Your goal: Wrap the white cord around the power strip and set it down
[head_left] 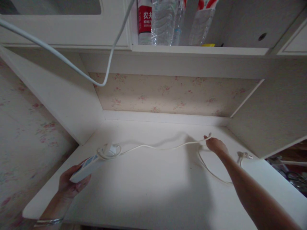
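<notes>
My left hand (72, 182) is wrapped round one end of a white power strip (87, 167), raised at the left over the white desk. At the strip's far end sits a white plug or charger (110, 150) with cord looped about it. From there a thin white cable (153, 148) stretches across to my right hand (214, 145), whose fingers pinch it near the back right of the desktop. Past that hand the cable curves down in a loop (208, 169) that passes behind my right forearm. A plug end (246, 155) lies on the desktop to the right.
White desktop (148, 198) is enclosed by side panels and a floral back wall (155, 95). An overhead shelf (203, 50) holds several plastic bottles (164, 22). A thick white cable (103, 84) hangs in front at upper left. Cluttered items (295, 179) show beyond the right edge.
</notes>
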`<action>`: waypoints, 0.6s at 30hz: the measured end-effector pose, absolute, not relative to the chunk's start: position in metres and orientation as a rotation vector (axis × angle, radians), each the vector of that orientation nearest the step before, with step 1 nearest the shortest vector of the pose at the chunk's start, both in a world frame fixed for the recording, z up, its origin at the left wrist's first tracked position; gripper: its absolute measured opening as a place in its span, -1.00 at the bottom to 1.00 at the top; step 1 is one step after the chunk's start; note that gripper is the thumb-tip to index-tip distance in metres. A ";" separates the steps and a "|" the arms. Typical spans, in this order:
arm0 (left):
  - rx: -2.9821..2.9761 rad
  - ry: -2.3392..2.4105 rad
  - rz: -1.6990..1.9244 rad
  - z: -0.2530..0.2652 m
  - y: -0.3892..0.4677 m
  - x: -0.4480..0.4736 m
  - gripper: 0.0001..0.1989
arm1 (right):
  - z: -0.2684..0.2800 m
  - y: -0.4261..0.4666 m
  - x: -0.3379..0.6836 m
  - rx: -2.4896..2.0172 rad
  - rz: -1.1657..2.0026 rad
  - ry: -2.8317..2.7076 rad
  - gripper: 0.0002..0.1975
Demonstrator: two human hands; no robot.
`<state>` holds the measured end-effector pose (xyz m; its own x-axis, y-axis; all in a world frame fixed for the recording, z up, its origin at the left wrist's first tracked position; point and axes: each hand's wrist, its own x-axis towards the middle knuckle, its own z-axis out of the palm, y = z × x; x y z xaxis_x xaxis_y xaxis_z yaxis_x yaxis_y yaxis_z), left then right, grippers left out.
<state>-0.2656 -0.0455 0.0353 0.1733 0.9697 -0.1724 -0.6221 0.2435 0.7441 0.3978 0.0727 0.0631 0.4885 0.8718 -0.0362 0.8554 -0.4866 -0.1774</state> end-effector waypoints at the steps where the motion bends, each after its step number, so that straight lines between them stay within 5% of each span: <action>1: 0.616 0.706 1.217 0.037 -0.045 -0.260 -0.77 | 0.059 0.073 0.388 -2.580 0.213 -1.592 -0.37; 5: 0.647 0.635 1.141 0.046 -0.040 -0.238 -0.76 | 0.047 0.071 0.347 -2.498 0.298 -1.902 -0.53; 9: 0.704 0.631 0.996 0.047 -0.036 -0.230 -0.66 | 0.049 0.055 0.310 -2.336 0.300 -2.194 -0.41; 15: 0.718 0.767 0.897 0.046 -0.028 -0.216 -0.59 | 0.090 0.011 0.249 -2.183 -0.455 -2.360 -0.36; 18: 0.703 0.796 0.899 0.052 -0.024 -0.199 -0.56 | 0.105 -0.007 0.206 -1.820 -0.313 -2.288 -0.33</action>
